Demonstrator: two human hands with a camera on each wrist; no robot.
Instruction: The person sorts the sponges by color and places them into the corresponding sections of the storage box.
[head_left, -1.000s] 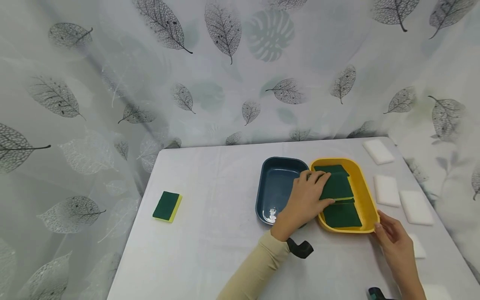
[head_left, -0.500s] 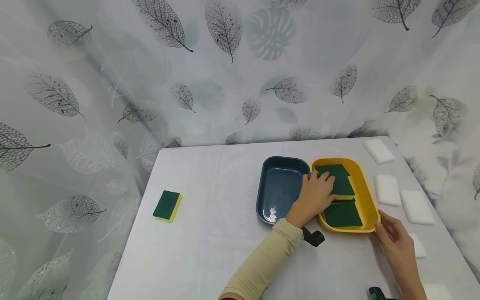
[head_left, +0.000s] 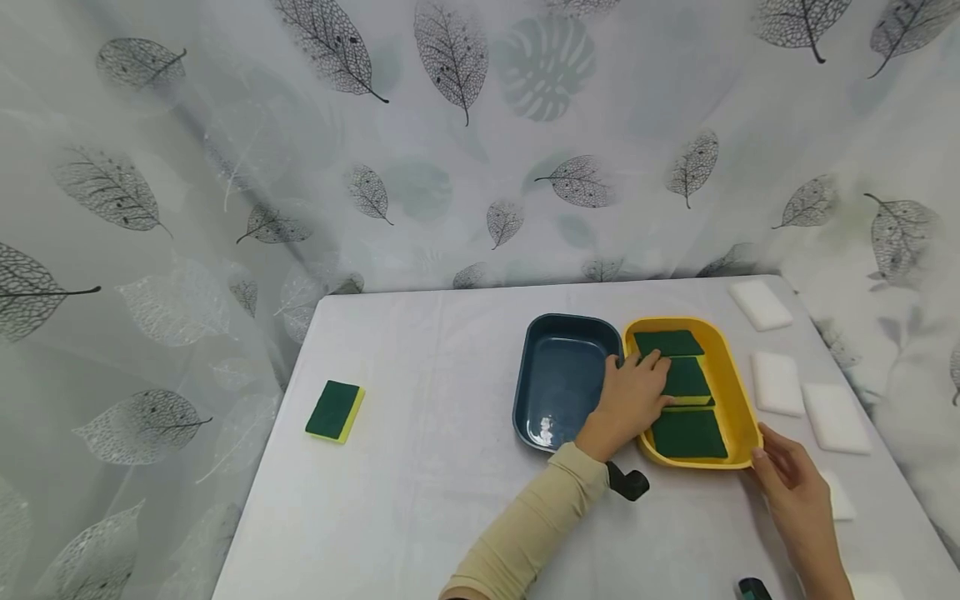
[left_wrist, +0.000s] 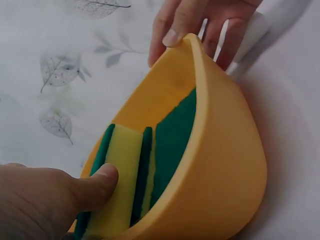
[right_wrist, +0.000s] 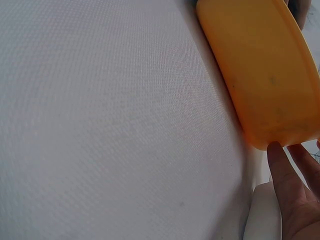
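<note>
"Head view: what to mind?"

"Find the sponge (head_left: 688,379) in the yellow tub (head_left: 726,400), between two other sponges (head_left: 688,435), under the left hand (head_left: 630,398). Press down gently and flat."

"Left wrist view?"

"Pinched, with thumb on the yellow side, maybe fingers behind; hard to see. Don't squash."

"Right wrist view?"

"See the right hand (right_wrist: 295,202) pinching the tub's corner. Hold still, no tipping."

the head view looks forward and down from above, spanning the white cloth-covered surface (head_left: 420,500) and the pale leaf-printed curtain (head_left: 450,183) behind. the left wrist view looks closely into the yellow rounded-rectangular plastic tray (left_wrist: 225,145), towards the right hand (head_left: 798,496). the right wrist view, low over the surface, faces the tray's outer wall. both wrist views share tray and right hand.
</note>
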